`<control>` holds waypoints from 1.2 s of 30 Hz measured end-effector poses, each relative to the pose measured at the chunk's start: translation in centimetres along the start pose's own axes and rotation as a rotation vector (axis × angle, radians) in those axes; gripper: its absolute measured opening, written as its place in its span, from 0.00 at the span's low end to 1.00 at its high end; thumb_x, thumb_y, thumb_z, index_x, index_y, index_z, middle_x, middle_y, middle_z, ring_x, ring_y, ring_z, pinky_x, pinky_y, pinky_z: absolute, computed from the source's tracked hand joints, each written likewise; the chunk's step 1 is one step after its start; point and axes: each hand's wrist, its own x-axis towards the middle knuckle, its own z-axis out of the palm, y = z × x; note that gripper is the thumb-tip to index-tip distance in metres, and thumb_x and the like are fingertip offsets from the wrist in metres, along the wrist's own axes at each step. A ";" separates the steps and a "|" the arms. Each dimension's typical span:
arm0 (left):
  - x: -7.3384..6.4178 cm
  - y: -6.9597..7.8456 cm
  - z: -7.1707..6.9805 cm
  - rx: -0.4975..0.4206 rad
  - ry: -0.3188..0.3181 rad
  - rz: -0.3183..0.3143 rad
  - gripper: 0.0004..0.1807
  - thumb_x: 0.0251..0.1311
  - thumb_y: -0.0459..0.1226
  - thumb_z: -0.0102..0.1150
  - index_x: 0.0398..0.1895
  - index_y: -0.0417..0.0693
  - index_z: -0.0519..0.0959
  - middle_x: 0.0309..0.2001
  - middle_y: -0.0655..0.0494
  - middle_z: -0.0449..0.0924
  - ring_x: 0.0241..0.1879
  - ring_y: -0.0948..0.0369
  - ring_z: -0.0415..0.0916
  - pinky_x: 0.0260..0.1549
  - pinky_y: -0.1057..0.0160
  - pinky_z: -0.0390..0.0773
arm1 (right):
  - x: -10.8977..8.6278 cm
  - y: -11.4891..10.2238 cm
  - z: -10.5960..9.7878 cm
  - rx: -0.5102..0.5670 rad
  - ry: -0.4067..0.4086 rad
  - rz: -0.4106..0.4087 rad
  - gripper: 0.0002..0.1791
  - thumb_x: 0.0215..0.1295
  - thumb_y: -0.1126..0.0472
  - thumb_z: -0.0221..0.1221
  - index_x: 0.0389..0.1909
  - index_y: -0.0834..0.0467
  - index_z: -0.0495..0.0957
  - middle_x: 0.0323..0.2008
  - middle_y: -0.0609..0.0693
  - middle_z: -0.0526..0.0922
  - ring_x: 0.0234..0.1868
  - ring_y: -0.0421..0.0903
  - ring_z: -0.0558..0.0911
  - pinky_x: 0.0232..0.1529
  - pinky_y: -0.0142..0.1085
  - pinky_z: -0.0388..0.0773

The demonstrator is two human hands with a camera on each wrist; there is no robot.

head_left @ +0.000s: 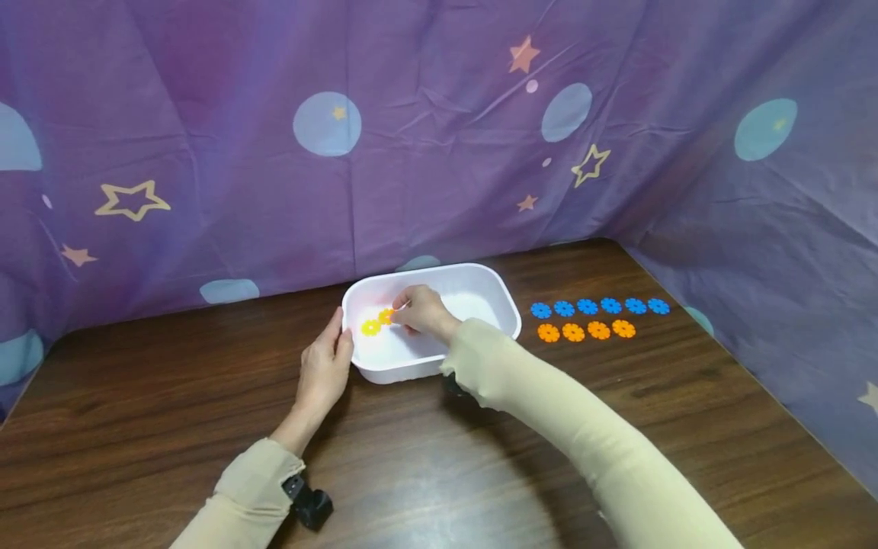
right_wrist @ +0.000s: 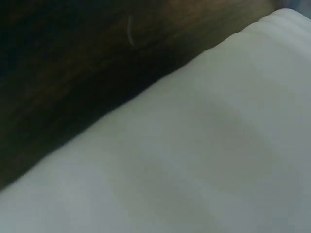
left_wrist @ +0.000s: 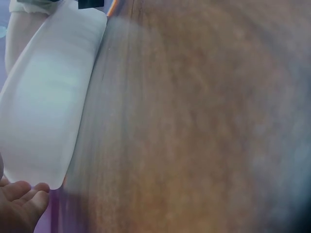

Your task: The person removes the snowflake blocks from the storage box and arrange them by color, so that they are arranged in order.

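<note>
A white plastic tray (head_left: 495, 305) stands on the wooden table near the purple cloth. At its left end my left hand (head_left: 325, 367) holds the wall, the thumb toward the near side; its fingertips (left_wrist: 35, 190) touch the end of the tray in the left wrist view. Inside the tray my right hand (head_left: 423, 310) pinches an orange flower-shaped disc (head_left: 386, 316), partly covered by the fingertips. Beside that piece lies a yellow flower-shaped disc (head_left: 370, 328) on the tray floor. The right wrist view shows only a pale sleeve (right_wrist: 194, 155) and dark table, with the hand hidden.
Right of the tray, several blue flower-shaped discs (head_left: 586, 306) lie in a row. Several orange discs (head_left: 599, 330) form a shorter row in front of them. A purple patterned cloth (head_left: 425, 191) hangs behind and to the right of the table (head_left: 171, 381).
</note>
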 end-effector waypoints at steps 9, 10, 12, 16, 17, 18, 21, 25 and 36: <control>0.1 0.1 0.1 0.004 0.008 0.025 0.26 0.66 0.36 0.44 0.67 0.37 0.62 0.65 0.43 0.65 0.62 0.47 0.66 0.62 0.50 0.65 | 0.4 -0.1 0.7 -0.019 0.021 0.027 0.11 0.51 0.71 0.63 0.37 0.67 0.76 0.14 0.47 0.71 0.12 0.38 0.69 0.14 0.23 0.67; 0.1 0.1 0.1 0.004 0.009 0.026 0.26 0.66 0.36 0.44 0.67 0.37 0.62 0.65 0.43 0.65 0.62 0.47 0.66 0.62 0.50 0.65 | 0.4 -0.1 0.7 -0.026 0.023 0.031 0.11 0.51 0.71 0.64 0.37 0.66 0.76 0.14 0.47 0.71 0.12 0.38 0.69 0.14 0.23 0.67; 0.1 0.1 0.1 0.005 0.009 0.025 0.26 0.66 0.36 0.44 0.67 0.37 0.62 0.65 0.43 0.65 0.62 0.47 0.66 0.62 0.49 0.65 | 0.4 0.0 0.7 -0.040 0.029 0.029 0.12 0.51 0.71 0.64 0.37 0.66 0.76 0.14 0.46 0.70 0.12 0.38 0.69 0.14 0.23 0.66; 0.1 0.1 0.1 0.011 0.008 0.021 0.26 0.66 0.36 0.44 0.67 0.37 0.62 0.65 0.44 0.65 0.63 0.47 0.66 0.62 0.49 0.65 | 0.5 0.0 0.7 -0.061 0.039 0.004 0.13 0.49 0.72 0.65 0.37 0.65 0.77 0.17 0.47 0.71 0.11 0.37 0.68 0.14 0.23 0.66; 0.0 0.1 0.0 0.011 0.006 0.020 0.26 0.67 0.36 0.43 0.67 0.37 0.62 0.65 0.44 0.65 0.63 0.47 0.66 0.62 0.49 0.65 | 0.5 0.0 0.8 -0.067 0.043 -0.005 0.13 0.48 0.72 0.65 0.37 0.65 0.77 0.19 0.47 0.72 0.11 0.37 0.68 0.14 0.23 0.66; 0.0 0.1 0.0 0.012 0.004 0.019 0.26 0.67 0.36 0.43 0.67 0.37 0.62 0.65 0.43 0.65 0.63 0.47 0.66 0.62 0.49 0.65 | 0.5 0.0 0.8 -0.077 0.046 -0.014 0.13 0.48 0.72 0.65 0.37 0.65 0.77 0.20 0.48 0.73 0.11 0.37 0.68 0.14 0.23 0.66; 0.0 0.1 0.0 0.011 -0.005 0.015 0.26 0.67 0.36 0.43 0.68 0.37 0.62 0.65 0.43 0.64 0.63 0.47 0.65 0.63 0.50 0.65 | 0.6 0.0 0.9 -0.103 0.050 -0.024 0.13 0.48 0.72 0.66 0.37 0.66 0.77 0.23 0.49 0.74 0.11 0.37 0.68 0.14 0.23 0.66; -0.1 0.0 0.0 0.015 -0.014 0.006 0.26 0.68 0.37 0.43 0.68 0.38 0.61 0.66 0.44 0.64 0.64 0.48 0.64 0.63 0.50 0.64 | 0.9 0.0 1.2 -0.151 0.049 -0.011 0.12 0.49 0.71 0.66 0.36 0.65 0.76 0.18 0.48 0.72 0.10 0.38 0.68 0.13 0.23 0.65; 0.0 -0.1 0.1 0.021 0.007 0.022 0.26 0.67 0.36 0.43 0.67 0.37 0.62 0.65 0.43 0.65 0.63 0.47 0.65 0.63 0.49 0.65 | 1.4 0.1 1.3 -0.225 0.040 -0.004 0.13 0.49 0.70 0.67 0.29 0.63 0.70 0.12 0.47 0.69 0.09 0.38 0.69 0.11 0.24 0.64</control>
